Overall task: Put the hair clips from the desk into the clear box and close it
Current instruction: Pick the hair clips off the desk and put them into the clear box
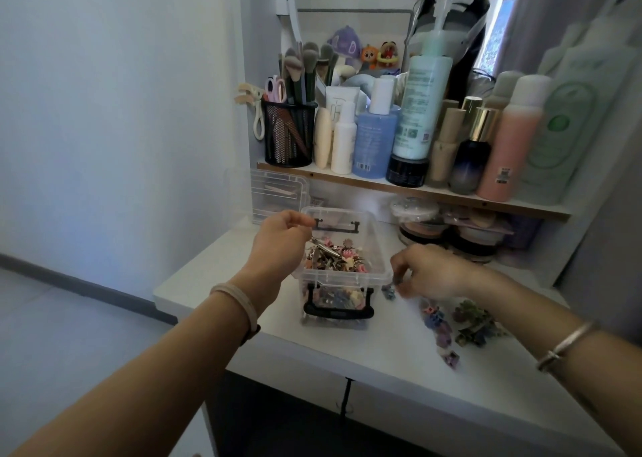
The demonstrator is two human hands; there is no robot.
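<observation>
My left hand [281, 237] pinches a shiny metal clip [324, 246] over the open clear box [342, 269], which is full of clips. My right hand [429, 272] pinches a small clip [389, 291] on the white desk [382, 345]. More hair clips [462, 321] lie near my right wrist.
</observation>
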